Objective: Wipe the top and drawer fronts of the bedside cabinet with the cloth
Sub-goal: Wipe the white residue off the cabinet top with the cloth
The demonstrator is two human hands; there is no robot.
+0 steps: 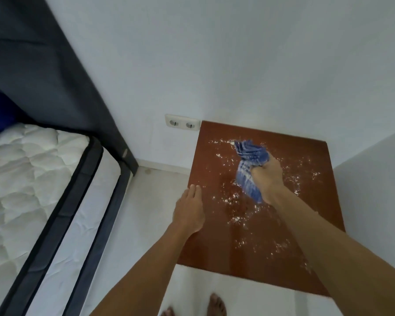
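The bedside cabinet's reddish-brown top (214, 245) fills the right middle, seen from above, dusted with white powder specks. My right hand (268, 179) is closed around a bunched blue-and-white cloth (249, 160) over the middle of the top; whether the cloth touches the wood is unclear. My left hand (189, 210) hovers flat with fingers together at the cabinet's left edge, holding nothing. The drawer fronts are hidden from this angle.
A bed with a white quilted mattress (21, 179) and a dark frame (62, 213) stands to the left, with a strip of pale floor (146, 201) between. A double wall socket (182, 123) sits beside the cabinet's back left corner. My bare feet (217, 305) show below.
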